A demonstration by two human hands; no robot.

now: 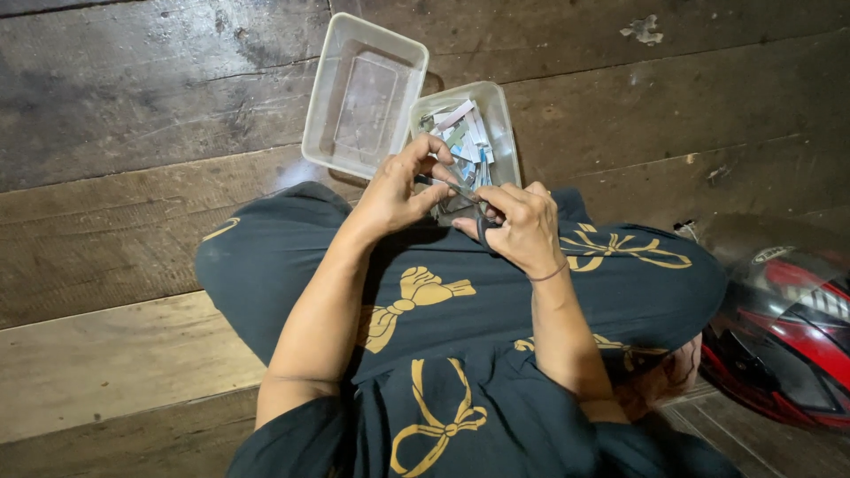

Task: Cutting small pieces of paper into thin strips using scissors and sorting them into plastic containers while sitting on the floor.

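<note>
Nearest to the camera is the dark garment with golden bow prints (425,292) that covers the crossed legs of the person, who sits on a wooden plank floor (115,354). Beside the right knee lies a red and black helmet (784,327).

Above the lap, the two hands meet. The right hand (522,226) holds small scissors (482,226); its fingers are curled together around the dark handles, and the thin blades point toward the other hand. The left hand (398,190) pinches a small strip of paper (436,181) between the thumb and the bent fingers, just at the blades. Whether the blades already close on the strip, I cannot tell.

Just beyond the hands stands a clear plastic tub (496,115), and in it lies a heap of cut paper pieces (465,142) in white, blue and grey. Touching its left side is a second, larger clear container (363,93), in which I see no pieces.

As I judge it, a good amount of cutting is done, because the tub is already rather full, while the strip in the fingers is yet to be cut.
</note>
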